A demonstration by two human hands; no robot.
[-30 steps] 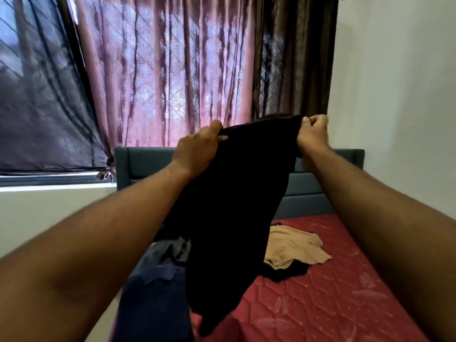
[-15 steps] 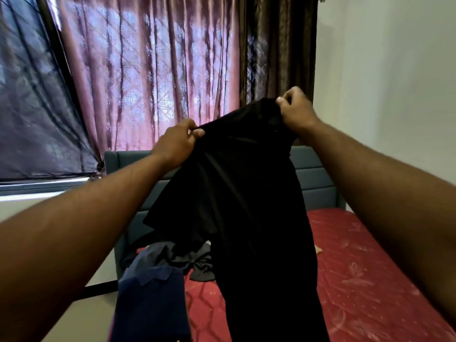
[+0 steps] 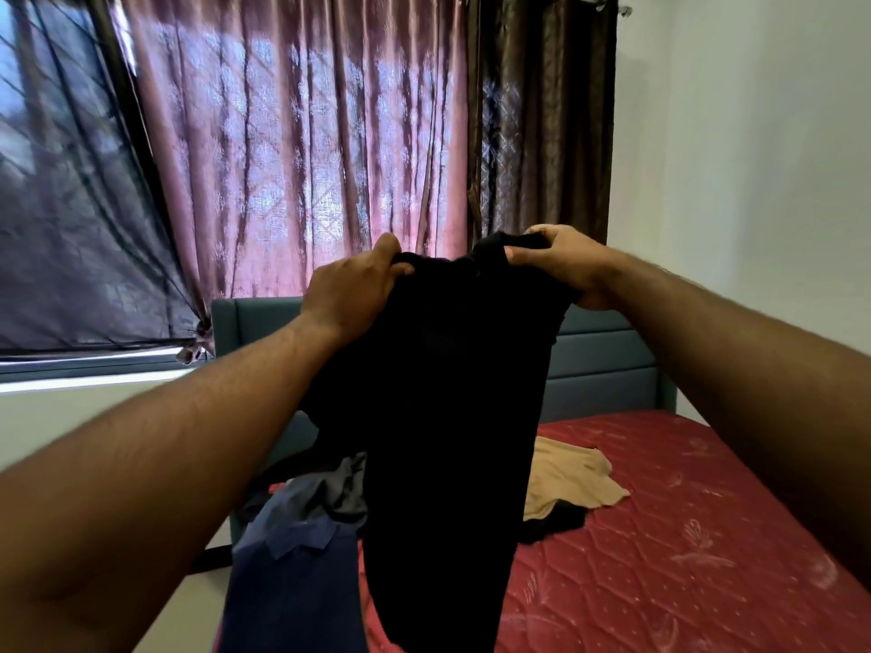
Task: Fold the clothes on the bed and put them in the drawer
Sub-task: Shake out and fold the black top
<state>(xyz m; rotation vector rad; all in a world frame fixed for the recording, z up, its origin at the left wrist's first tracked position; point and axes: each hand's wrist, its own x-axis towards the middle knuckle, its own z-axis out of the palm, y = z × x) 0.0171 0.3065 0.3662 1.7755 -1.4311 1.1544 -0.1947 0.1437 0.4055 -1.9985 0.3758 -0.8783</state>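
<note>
Right hand (image 3: 561,263) lowered, 2 grips pinching black garment (image 3: 443,417), seemingly top edge

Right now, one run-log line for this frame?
stage: fold, unfinished | left hand: grips black garment top edge | right hand: grips same edge | garment: hanging above bed | tan garment: on bed

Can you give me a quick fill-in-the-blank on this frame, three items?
1. Both hands grip the top edge of a ____ garment held up in the air.
2. The mattress is ____ in colour.
3. The tan garment lies on the ____.

Missing words: black; red; mattress
</note>
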